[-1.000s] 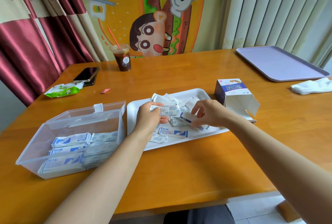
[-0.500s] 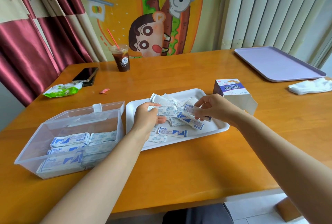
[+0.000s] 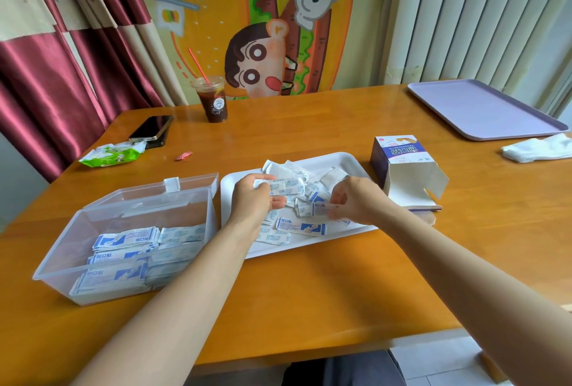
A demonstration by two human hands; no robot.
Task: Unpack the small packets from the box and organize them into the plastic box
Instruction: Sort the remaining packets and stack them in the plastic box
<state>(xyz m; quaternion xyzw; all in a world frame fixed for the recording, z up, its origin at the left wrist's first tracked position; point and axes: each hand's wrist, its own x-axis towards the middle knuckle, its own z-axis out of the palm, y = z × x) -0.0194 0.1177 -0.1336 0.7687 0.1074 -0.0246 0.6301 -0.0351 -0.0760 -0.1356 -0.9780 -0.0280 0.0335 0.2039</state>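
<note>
Since the earlier frame the right hand (image 3: 356, 200) has dropped from the upper right of the white tray (image 3: 342, 162) toward its centre, while the left hand (image 3: 252, 197) keeps its place over the tray's left part.

Wooden table (image 3: 309, 292): fills the lower frame.

Plastic box (image 3: 58, 265): lower left, lid open behind it. It holds stacked packets (image 3: 123, 240) in rows across its centre and right.

White tray: centre of the frame, just beside the plastic box. It carries the loose packets (image 3: 300, 227) in a jumbled heap.

Cardboard box (image 3: 399, 153): right of centre, lying on its side at the tray's right edge, flaps open toward the viewer. Whether anything remains inside cannot be told.

Left hand: fingers curled round a sheaf of packets (image 3: 284, 186), held above the tray.

Right hand: thumb and fingertips pinch a single packet (image 3: 318, 209) by one end, low over the heap.

Hazards, as judged:
- The sheaf looks thin and slick and is clamped at one end only, so adding the next packet may fan it out and spill it back onto the heap.
- A packet joined face-down or reversed would break the order of the rows.
- A sheaf set down carelessly in the plastic box could knock the stacked packets askew.
</note>
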